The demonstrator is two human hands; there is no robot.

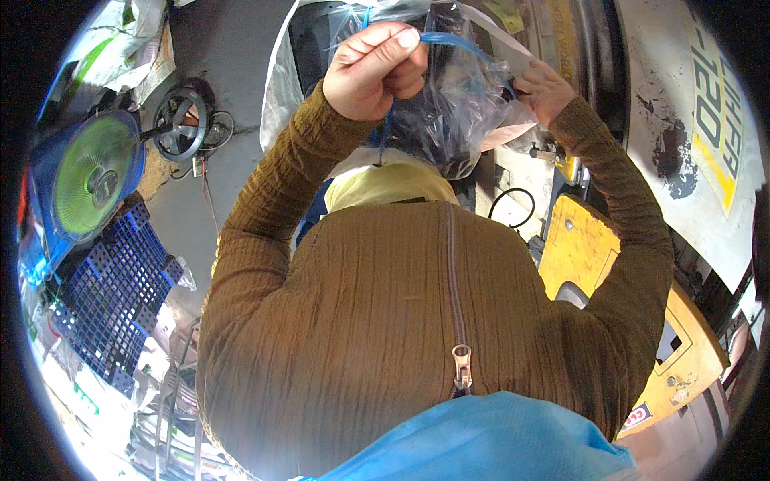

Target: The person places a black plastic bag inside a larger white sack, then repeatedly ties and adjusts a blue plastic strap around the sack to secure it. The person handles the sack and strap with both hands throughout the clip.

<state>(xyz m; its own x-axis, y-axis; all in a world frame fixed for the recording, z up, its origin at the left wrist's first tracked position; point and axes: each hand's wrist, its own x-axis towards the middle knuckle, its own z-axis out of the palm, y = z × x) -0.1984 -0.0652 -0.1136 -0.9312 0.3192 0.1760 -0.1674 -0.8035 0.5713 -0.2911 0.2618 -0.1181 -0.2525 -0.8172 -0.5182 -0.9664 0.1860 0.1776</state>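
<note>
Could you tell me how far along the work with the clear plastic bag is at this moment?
Already done: the clear plastic bag is lifted off any surface. In hand: the left hand pinches a blue strap at the bag's top, while the right hand grips its edge. Left: the bag's mouth looks neither tied nor sealed.

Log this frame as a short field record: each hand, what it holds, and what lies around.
left hand: raised, closed on a thin blue strip
right hand: raised, gripping the edge of the clear plastic bag
bag contents: dark, too blurred to tell
clothing: brown ribbed zip top
left side: fan with blue rim, blue crate
right side: yellow machine part
</note>
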